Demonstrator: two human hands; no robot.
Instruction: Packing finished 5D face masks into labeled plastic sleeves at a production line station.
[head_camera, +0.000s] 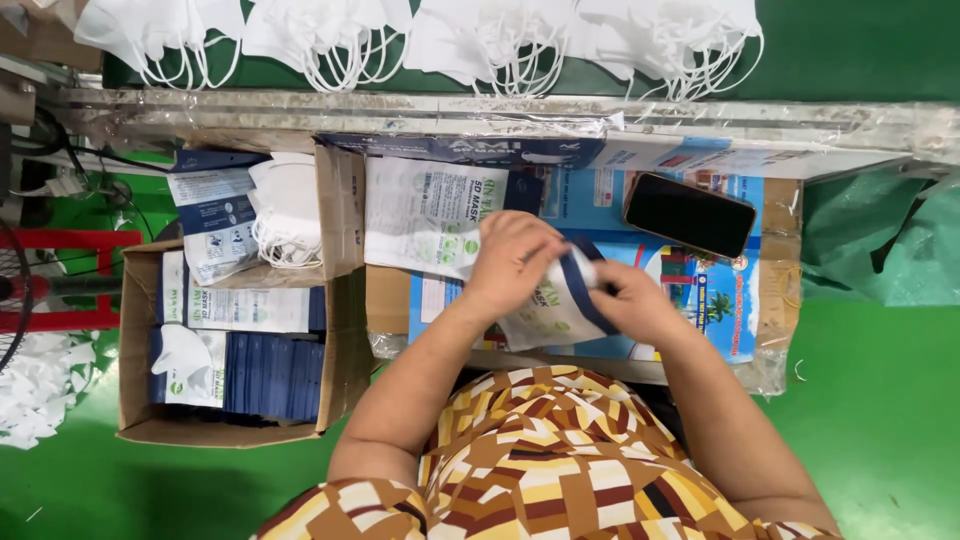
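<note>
Both my hands meet over a small work surface (720, 300). My left hand (508, 262) and my right hand (630, 300) grip one white and dark blue mask pouch (560, 305), held just above the surface with its open end between my fingers. A flat stack of printed white pouches (425, 210) lies just left of my left hand. Whether a mask is inside the held pouch is hidden by my fingers.
A black phone (690, 214) lies at the back right of the surface. White masks (500, 40) hang along a green belt at the top. Left stands a cardboard box (135, 400) with packed pouches and a pile of loose masks (290, 205). Green floor surrounds it.
</note>
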